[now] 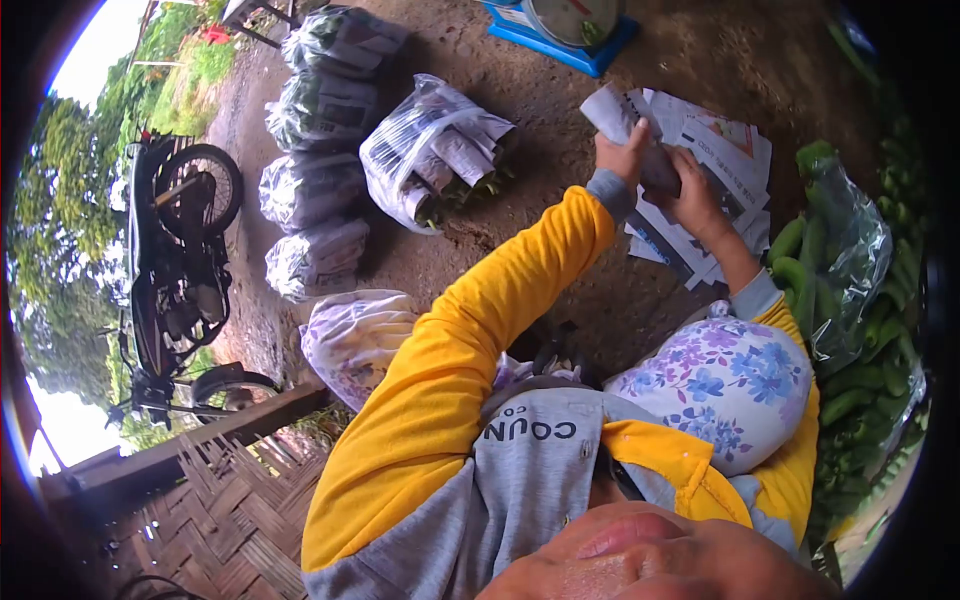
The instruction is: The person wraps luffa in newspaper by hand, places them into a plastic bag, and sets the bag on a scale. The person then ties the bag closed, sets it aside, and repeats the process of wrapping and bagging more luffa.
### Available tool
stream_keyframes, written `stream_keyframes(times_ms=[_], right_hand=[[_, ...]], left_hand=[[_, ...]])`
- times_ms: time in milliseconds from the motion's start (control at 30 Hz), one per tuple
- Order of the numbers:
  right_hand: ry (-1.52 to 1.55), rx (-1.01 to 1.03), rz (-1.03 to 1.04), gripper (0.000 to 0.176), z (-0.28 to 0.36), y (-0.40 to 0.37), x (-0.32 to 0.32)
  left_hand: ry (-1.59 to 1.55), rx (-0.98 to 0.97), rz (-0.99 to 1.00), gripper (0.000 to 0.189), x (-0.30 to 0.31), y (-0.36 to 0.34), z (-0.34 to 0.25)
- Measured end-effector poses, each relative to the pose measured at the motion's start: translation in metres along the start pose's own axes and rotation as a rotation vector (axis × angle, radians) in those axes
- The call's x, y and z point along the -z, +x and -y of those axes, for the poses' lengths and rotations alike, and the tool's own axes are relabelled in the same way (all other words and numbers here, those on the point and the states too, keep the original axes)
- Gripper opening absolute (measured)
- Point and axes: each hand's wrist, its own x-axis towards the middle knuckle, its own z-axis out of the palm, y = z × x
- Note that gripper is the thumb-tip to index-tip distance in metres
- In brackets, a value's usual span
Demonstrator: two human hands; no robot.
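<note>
My left hand is wrapped round a rolled newspaper bundle, with the thumb along its side. My right hand closes on the lower end of the same roll. Whatever lies inside the roll is hidden. Beneath my hands, loose newspaper sheets lie spread in a stack on the dirt ground. To the right of the sheets are long green vegetables, partly under a clear plastic bag.
Left of my hands stands a clear bag of newspaper rolls with green ends showing. Several more packed bags line up beyond it. A blue scale is ahead. A motorcycle and woven bamboo panel are at left.
</note>
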Motion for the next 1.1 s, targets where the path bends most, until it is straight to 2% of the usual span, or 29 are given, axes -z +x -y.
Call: stream_keyframes(times_ms=[33,67,133,200,267,333,500,600,633,700,733,767,800,833,867,1000,1100], right_hand=[[-0.017,0.007,0.031,0.065,0.011,0.014,0.010],[-0.035,0.010,0.060,0.065,0.021,0.030,0.020],[0.044,0.082,0.151,0.057,0.029,0.068,0.035],[0.249,-0.180,0.302,0.051,0.063,0.099,0.050],[0.216,-0.212,0.360,0.047,0.081,0.122,0.048],[0.250,-0.257,0.396,0.043,0.090,0.131,0.034],[0.464,-0.340,0.378,0.043,0.064,0.133,-0.071],[0.583,-0.305,0.326,0.050,0.046,0.125,-0.131],[0.566,-0.278,0.300,0.050,0.048,0.122,-0.143],[0.524,-0.200,0.262,0.053,0.035,0.120,-0.168],[0.394,-0.182,0.294,0.054,0.044,0.122,-0.165],[0.262,-0.160,0.327,0.055,0.057,0.123,-0.161],[0.129,-0.138,0.359,0.057,0.065,0.124,-0.159],[0.048,0.044,0.212,0.059,0.062,0.122,-0.168],[-0.017,0.059,0.195,0.058,0.060,0.122,-0.174],[-0.182,0.136,0.161,0.058,0.071,0.131,-0.189],[-0.125,0.124,0.173,0.057,0.071,0.131,-0.191]], left_hand=[[-0.103,-0.021,0.078,0.027,-0.006,-0.001,-0.027],[-0.145,0.025,0.039,0.035,-0.008,-0.001,-0.049],[0.533,0.045,0.319,0.045,0.030,0.021,-0.111],[0.593,-0.041,0.498,0.049,0.069,0.056,-0.140],[1.660,-0.357,0.393,0.044,0.125,0.102,-0.160],[1.988,-0.276,0.263,0.035,0.148,0.084,-0.197],[2.327,-0.139,0.218,0.026,0.213,0.129,-0.175],[2.287,-0.151,0.249,0.027,0.225,0.154,-0.167],[2.232,-0.131,0.265,0.027,0.209,0.138,-0.187],[2.277,-0.067,0.304,0.028,0.230,0.174,-0.175],[2.296,-0.033,0.321,0.028,0.233,0.180,-0.177],[2.140,-0.053,0.245,0.029,0.240,0.182,-0.180],[2.090,-0.048,0.306,0.029,0.242,0.182,-0.185],[2.035,-0.046,0.365,0.029,0.244,0.185,-0.187],[1.975,-0.044,0.422,0.029,0.245,0.186,-0.188],[1.806,-0.213,0.261,0.024,0.243,0.170,-0.175],[1.706,-0.356,0.335,0.015,0.230,0.149,-0.180]])
